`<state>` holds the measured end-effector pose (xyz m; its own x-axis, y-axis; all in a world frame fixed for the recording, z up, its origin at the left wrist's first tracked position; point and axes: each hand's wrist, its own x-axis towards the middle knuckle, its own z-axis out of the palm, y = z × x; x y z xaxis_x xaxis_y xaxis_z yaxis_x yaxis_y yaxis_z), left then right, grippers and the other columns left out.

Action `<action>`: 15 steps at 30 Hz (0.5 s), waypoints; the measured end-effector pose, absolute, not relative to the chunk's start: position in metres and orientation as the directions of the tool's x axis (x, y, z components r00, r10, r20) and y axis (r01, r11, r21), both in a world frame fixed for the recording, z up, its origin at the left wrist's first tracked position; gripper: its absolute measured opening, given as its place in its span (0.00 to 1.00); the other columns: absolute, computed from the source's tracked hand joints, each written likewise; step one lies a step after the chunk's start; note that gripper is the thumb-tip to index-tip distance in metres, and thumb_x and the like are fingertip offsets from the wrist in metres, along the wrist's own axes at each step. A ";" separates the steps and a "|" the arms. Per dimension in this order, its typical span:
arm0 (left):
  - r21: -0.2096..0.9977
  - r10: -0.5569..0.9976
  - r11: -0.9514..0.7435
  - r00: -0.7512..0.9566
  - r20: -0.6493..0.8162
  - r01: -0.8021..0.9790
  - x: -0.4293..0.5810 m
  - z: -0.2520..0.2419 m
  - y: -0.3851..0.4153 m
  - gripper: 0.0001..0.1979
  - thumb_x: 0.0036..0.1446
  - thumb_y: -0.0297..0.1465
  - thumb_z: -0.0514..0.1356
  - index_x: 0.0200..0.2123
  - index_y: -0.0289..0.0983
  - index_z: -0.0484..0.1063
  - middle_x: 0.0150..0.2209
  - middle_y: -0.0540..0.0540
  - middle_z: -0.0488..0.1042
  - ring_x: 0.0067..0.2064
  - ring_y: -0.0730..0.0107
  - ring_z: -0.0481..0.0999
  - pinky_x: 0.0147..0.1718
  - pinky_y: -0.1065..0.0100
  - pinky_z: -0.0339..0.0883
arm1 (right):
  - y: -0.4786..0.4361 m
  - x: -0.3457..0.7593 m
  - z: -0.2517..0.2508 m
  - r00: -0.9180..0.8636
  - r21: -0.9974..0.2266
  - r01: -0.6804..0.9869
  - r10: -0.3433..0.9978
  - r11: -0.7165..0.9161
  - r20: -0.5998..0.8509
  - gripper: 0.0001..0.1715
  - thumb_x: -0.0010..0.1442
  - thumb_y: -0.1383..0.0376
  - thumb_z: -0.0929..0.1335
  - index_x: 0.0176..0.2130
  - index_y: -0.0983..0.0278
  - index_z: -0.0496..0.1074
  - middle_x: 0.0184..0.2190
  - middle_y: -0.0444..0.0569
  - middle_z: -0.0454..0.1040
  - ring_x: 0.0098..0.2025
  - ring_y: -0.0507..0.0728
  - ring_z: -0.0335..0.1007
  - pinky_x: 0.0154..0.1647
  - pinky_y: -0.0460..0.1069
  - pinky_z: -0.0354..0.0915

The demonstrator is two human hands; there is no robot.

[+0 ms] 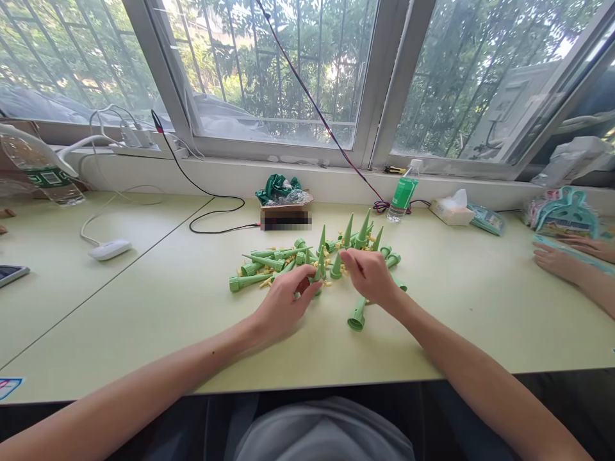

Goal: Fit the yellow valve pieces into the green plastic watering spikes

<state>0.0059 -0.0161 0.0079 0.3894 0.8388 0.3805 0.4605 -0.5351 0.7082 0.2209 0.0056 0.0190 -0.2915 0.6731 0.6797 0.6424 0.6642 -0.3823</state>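
Green cone-shaped plant watering spikes [250,282] lie and stand in a loose heap on the table, with small yellow valve pieces [265,282] scattered among them. At the heap's near edge, my left hand [286,299] has its thumb and fingers closed around the lower part of an upright green spike. My right hand [372,275] is curled in a pinch just right of it, beside another standing spike [336,266]; what its fingertips hold is hidden. Below my right wrist one spike [356,316] lies with its hollow threaded end facing me.
Behind the heap sits a small cardboard box [287,208] with green plastic in it. A water bottle [404,192] and a tissue pack [452,209] stand near the window. Another person's hands [562,261] rest at the right by turquoise items. A white device [110,250] lies left.
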 end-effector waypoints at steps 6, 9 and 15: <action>0.629 0.841 -0.539 0.400 0.364 0.560 0.005 0.003 -0.009 0.04 0.63 0.30 0.57 0.34 0.37 0.67 0.27 0.51 0.72 0.27 0.71 0.70 0.28 0.69 0.63 | 0.021 0.239 0.022 -0.187 -0.384 0.714 0.688 0.585 0.701 0.28 0.73 0.55 0.57 0.23 0.61 0.49 0.17 0.39 0.50 0.20 0.49 0.44 0.25 0.47 0.45; 0.675 0.849 -0.522 0.396 0.350 0.521 0.005 0.003 -0.009 0.02 0.63 0.29 0.56 0.35 0.37 0.67 0.28 0.50 0.74 0.28 0.70 0.74 0.29 0.68 0.67 | 0.023 0.242 0.025 -0.195 -0.361 0.759 0.718 0.542 0.668 0.27 0.71 0.56 0.59 0.22 0.61 0.48 0.16 0.38 0.49 0.20 0.49 0.42 0.25 0.47 0.45; 0.749 0.868 -0.478 0.374 0.326 0.458 0.007 0.005 -0.013 0.08 0.62 0.29 0.57 0.45 0.38 0.68 0.32 0.48 0.76 0.29 0.68 0.77 0.30 0.66 0.72 | 0.020 0.245 0.036 -0.218 -0.295 0.865 0.835 0.405 0.505 0.24 0.68 0.59 0.62 0.22 0.62 0.54 0.17 0.39 0.54 0.21 0.50 0.46 0.26 0.46 0.45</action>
